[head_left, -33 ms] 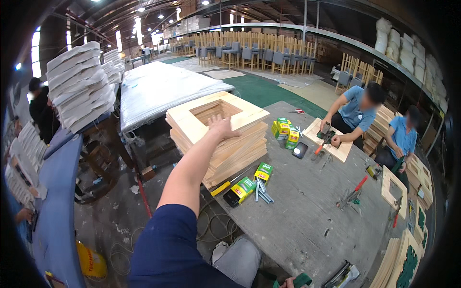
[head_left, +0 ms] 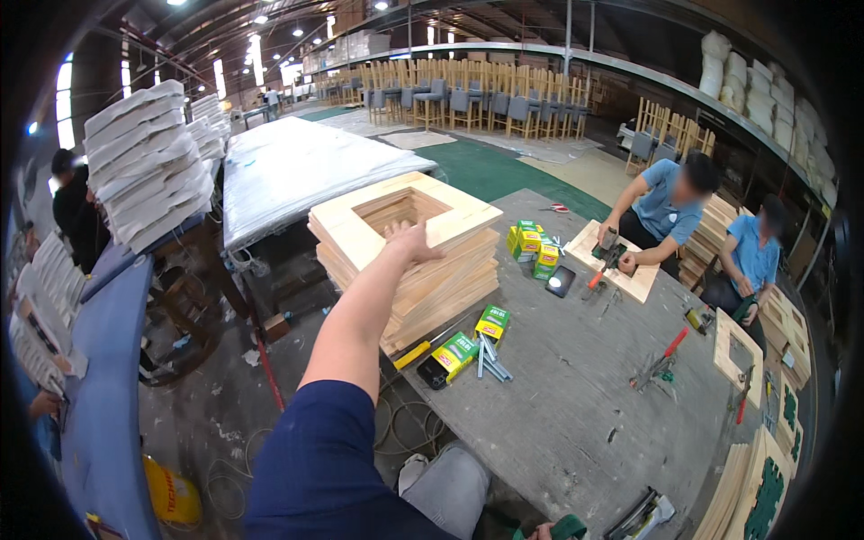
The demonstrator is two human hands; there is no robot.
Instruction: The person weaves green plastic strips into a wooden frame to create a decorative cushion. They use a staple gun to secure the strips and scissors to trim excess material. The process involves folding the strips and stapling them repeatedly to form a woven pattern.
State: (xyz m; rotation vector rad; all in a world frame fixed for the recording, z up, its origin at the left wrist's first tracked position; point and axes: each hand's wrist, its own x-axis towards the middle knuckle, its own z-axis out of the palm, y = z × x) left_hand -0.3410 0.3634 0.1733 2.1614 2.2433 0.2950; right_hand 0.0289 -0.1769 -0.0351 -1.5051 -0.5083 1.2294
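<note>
My left hand (head_left: 412, 241) reaches out over a stack of square wooden frames (head_left: 405, 310) at the table's left corner. Its fingers are spread on the top frame (head_left: 463, 211), the tips at the near edge of the square opening, the thumb stretched to the right. At the bottom edge of the picture only part of my right hand (head_left: 542, 532) shows. Its fingers close around a dark green strip (head_left: 567, 526), whose lower part is cut off.
Yellow-green boxes (head_left: 454, 355), loose staple strips (head_left: 493, 360) and a yellow-handled tool (head_left: 412, 354) lie beside the stack. A phone (head_left: 561, 281), red-handled clamps (head_left: 664, 362) and a staple gun (head_left: 641, 513) are on the grey table (head_left: 549, 405). Two people in blue work across it.
My left hand has slid slightly nearer and to the left on the top frame. The view has shifted a little. Otherwise the table looks the same.
</note>
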